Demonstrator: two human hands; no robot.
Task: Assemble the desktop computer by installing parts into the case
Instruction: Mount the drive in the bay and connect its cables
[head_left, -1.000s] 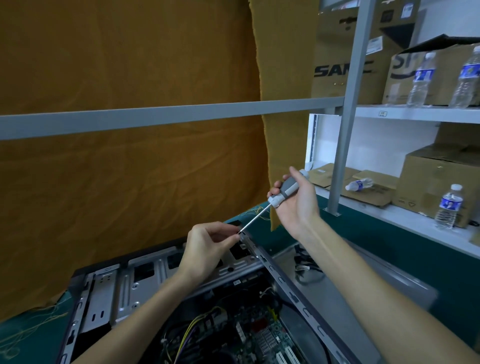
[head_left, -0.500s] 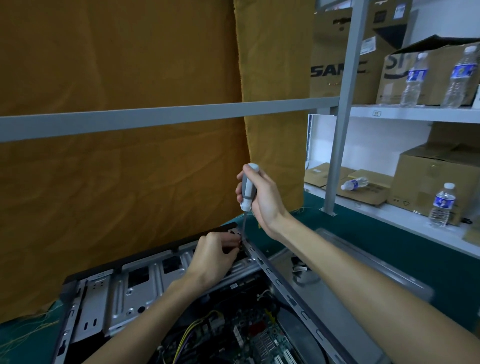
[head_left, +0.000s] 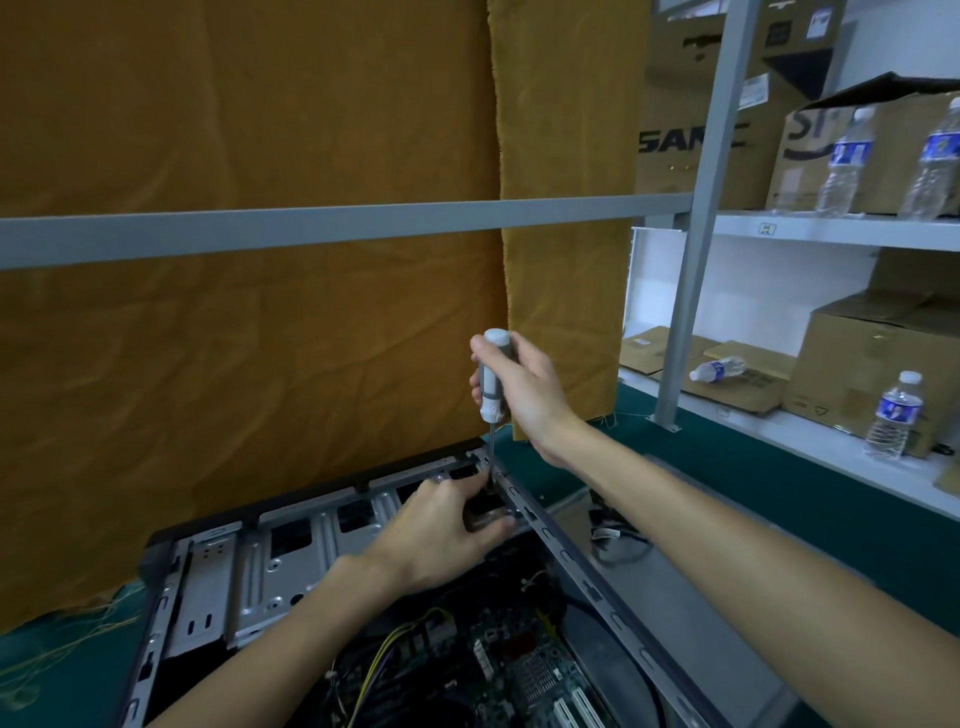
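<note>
1 screwdriver (head_left: 492, 376), 2 hands, 1 case (head_left: 291, 561), 4 bottles.

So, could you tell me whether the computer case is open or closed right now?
Open. The computer case has no side panel on top, so the motherboard and its cables show inside.

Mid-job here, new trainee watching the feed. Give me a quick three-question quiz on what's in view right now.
1. True or false: the right hand holds the screwdriver roughly upright.
2. Where does the screwdriver's tip point? A) the motherboard B) the far corner of the case, beside the left hand C) the shelf
3. How many water bottles on the shelving stand upright, and how many lie down?

Key: 1 true; 2 B; 3 three upright, one lying.
</note>
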